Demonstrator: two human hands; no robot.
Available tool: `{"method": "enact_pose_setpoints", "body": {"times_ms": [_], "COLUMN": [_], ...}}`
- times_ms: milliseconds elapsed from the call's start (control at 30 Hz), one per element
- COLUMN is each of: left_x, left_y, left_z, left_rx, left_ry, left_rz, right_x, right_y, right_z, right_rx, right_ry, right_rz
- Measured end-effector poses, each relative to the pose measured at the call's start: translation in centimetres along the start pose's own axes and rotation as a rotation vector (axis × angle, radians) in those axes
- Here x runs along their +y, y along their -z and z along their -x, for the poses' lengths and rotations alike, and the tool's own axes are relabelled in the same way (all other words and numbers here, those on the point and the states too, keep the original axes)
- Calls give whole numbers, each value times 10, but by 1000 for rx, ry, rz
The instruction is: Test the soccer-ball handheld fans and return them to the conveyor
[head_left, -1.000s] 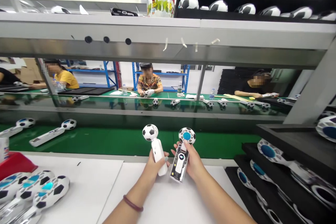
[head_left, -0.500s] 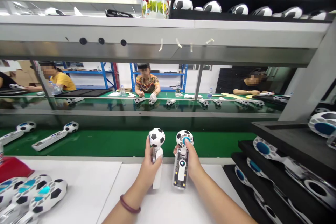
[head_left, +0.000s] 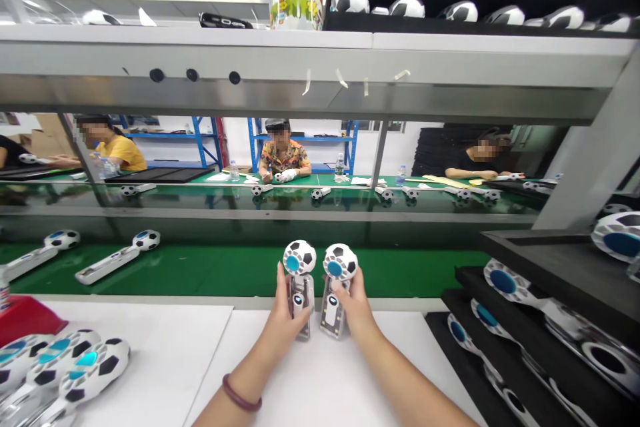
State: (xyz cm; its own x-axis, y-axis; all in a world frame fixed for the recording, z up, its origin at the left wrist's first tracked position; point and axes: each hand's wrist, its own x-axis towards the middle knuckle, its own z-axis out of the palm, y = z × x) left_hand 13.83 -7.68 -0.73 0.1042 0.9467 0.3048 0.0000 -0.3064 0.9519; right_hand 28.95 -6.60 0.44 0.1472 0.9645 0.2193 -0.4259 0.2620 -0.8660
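left hand (head_left: 291, 312): soccer-ball fan (head_left: 299, 258) | right hand (head_left: 356, 305): second fan (head_left: 340, 261) | both partly hidden behind fingers (head_left: 300, 321)

The left fan (head_left: 300, 293) and right fan (head_left: 334, 300) have clear, glossy plastic bodies and smooth plastic heads. The shelf (head_left: 200, 57) above is brushed metal, the bench top (head_left: 340, 373) smooth matt white, the belt (head_left: 240, 273) faintly glossy green.

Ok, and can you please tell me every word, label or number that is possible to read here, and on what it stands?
Colourful lettering on the clear jar on the top shelf: too blurred to read.
White marks on the black object on the shelf: too small to read.
Label on the water bottle at the far bench: too small to read.
The fan in the left hand and the fan in the right hand: no readable text.
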Motion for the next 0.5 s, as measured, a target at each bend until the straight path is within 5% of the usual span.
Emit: {"method": "enact_pose_setpoints", "body": {"times_ms": [200, 500], "left_x": [-2, 15], "left_y": [0, -1], "left_z": [1, 4], "left_rx": [-88, 53], "left_ry": [291, 461], "left_rz": [123, 457], "right_x": [5, 0], "right_y": [2, 7], "right_z": [10, 14], "right_rx": [-133, -195], "right_ry": [-390, -457], "right_rz": [-69, -225]}}
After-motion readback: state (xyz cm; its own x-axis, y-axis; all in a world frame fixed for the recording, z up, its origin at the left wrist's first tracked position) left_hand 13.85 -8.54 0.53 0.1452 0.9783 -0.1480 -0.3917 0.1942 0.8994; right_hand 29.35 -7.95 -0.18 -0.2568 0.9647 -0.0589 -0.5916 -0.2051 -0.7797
